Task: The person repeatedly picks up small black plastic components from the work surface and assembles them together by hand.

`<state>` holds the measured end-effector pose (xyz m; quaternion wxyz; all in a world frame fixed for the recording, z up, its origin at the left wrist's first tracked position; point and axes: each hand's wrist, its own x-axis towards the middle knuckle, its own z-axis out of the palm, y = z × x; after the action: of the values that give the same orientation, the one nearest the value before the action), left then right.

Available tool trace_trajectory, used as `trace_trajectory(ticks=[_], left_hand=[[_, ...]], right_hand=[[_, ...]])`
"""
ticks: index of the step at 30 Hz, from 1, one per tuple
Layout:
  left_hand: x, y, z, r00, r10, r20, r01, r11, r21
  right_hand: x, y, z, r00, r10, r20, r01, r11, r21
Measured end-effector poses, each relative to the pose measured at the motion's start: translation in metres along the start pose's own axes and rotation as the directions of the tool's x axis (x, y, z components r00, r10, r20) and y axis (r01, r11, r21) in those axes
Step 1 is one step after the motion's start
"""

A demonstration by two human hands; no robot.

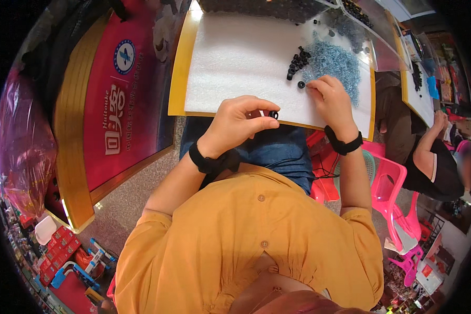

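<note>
My left hand [234,121] pinches a small round black cap-like part [273,114] between thumb and forefinger, above the near edge of a white-topped table [235,63]. Farther right, my right hand [332,100] has its fingers pressed together at the near left side of a heap of tiny pale-blue pieces [332,65]. Whatever those fingertips hold, if anything, is too small to make out. Just left of them lies a single black part [301,85]. A cluster of similar black parts [298,62] touches the left side of the blue heap.
Clear plastic bins [379,39] stand along the table's far right. To the left is a red printed panel [115,99] in a wooden frame. Another person [437,152] sits at a second table on the right, near a pink plastic chair [388,186].
</note>
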<state>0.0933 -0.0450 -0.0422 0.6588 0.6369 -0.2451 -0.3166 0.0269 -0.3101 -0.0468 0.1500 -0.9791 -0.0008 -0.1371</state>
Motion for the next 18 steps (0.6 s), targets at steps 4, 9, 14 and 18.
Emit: trace_trajectory(ticks=[4,9,14,18], left_hand=[[0.002,-0.004,-0.003,0.994,0.108,-0.021,-0.105,0.989,0.103],[0.004,-0.005,-0.003,0.934,0.355,-0.042,-0.334,0.909,0.251],[0.006,-0.007,-0.004,0.873,0.487,-0.006,-0.461,0.830,0.313],[0.004,-0.003,-0.005,0.860,0.510,-0.017,-0.476,0.814,0.332]], right_hand=[[0.004,-0.015,-0.009,1.000,-0.021,-0.003,0.021,1.000,-0.008],[-0.008,-0.066,-0.026,0.908,0.197,0.369,-0.415,0.527,0.742],[-0.002,-0.082,-0.021,0.857,0.149,0.493,-0.515,0.268,0.814],[-0.004,-0.085,-0.016,0.861,0.164,0.482,-0.508,0.212,0.835]])
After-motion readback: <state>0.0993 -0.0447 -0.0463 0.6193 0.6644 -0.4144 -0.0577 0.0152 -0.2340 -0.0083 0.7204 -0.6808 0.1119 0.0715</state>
